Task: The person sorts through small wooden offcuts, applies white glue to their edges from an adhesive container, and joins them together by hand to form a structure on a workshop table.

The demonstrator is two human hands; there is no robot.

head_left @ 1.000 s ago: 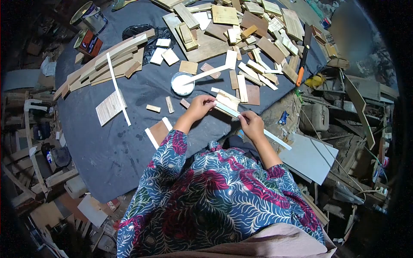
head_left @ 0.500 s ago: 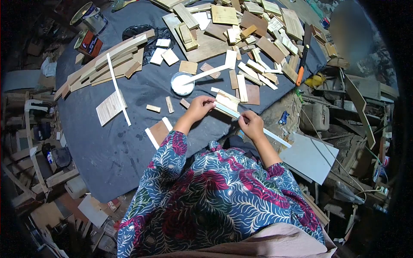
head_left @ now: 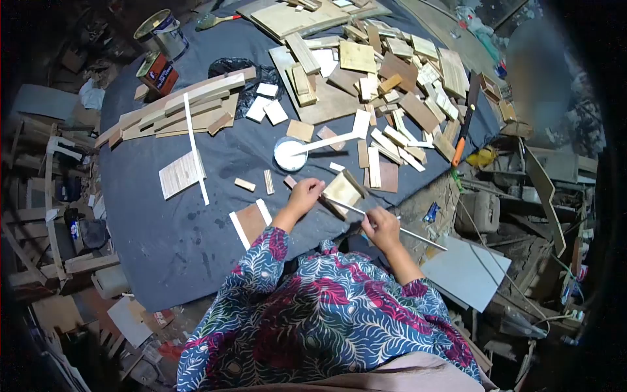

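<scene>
Cloth-covered tabletop [head_left: 150, 255], wood pieces [head_left: 419, 112] strewn across — left hand [head_left: 305, 197], fingertips pinched on a thin strip [head_left: 421, 236]; right hand [head_left: 381, 227], pinched farther along it — small wooden block [head_left: 342, 190] alongside.

Long thin strip [head_left: 422, 239], slanted, at the near edge of a pale wooden piece [head_left: 342, 190]

Red tin [head_left: 157, 74]: we see pale print on its front, too small for us to read.
Metal can [head_left: 171, 38]: we can make out no words.
Blue packet [head_left: 432, 212]: we cannot read any brand.
</scene>
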